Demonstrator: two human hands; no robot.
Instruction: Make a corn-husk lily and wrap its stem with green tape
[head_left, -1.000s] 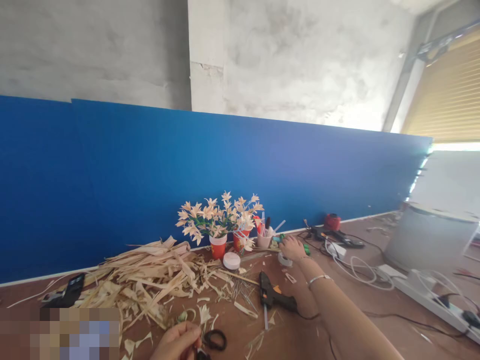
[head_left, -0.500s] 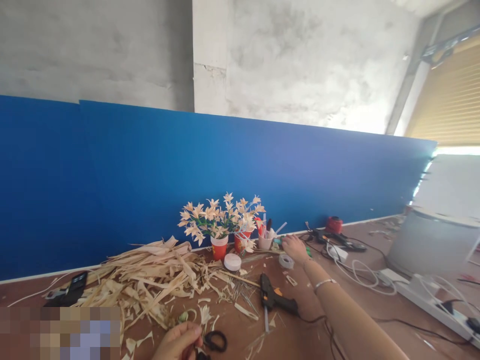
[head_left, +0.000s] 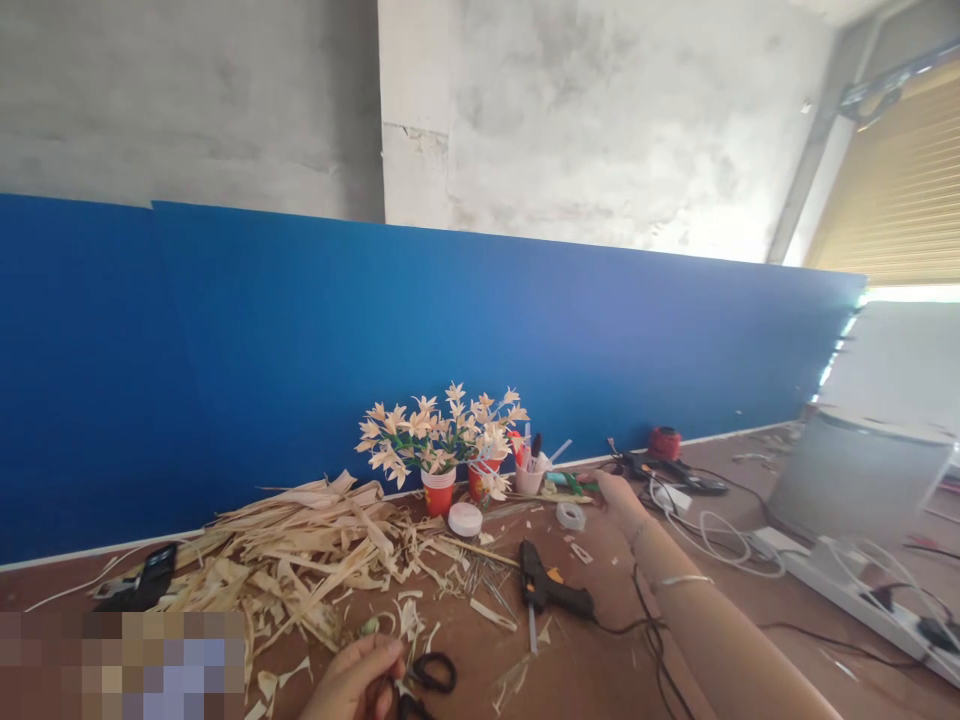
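My left hand is low in the frame, its fingers pinched together beside black-handled scissors; what they hold is too small to make out. My right hand reaches far across the table, its fingertips at a green item near the blue partition. Whether it grips that item is unclear. Left of it are a cup of sticks and pale artificial flowers in red cups. A black glue gun lies between my hands, below a clear tape roll.
Dry husks are heaped on the left beside a black object. A round white lid sits by the cups. On the right are a power strip, tangled cables and a large grey bucket.
My right hand has shifted slightly right, exposing more of the green item. My left hand stays low beside the scissors, almost unmoved.
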